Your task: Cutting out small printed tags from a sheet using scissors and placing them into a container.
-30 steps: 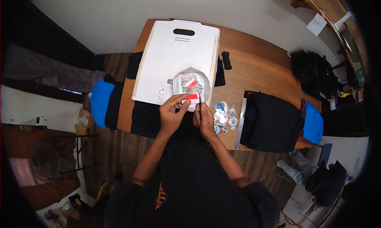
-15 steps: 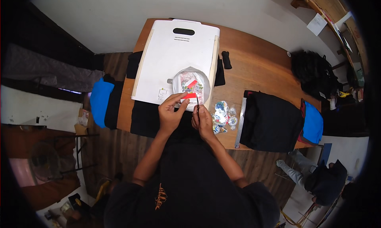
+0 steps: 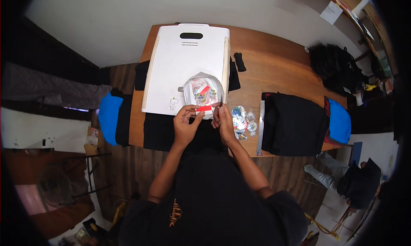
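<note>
Just below the clear bag (image 3: 203, 90) on the white board (image 3: 180, 66), the left hand (image 3: 185, 125) pinches a small red strip (image 3: 203, 108); it looks light, thin and floppy, best held by its ends. The right hand (image 3: 223, 122) grips a thin dark tool (image 3: 221, 101) beside the bag.
</note>
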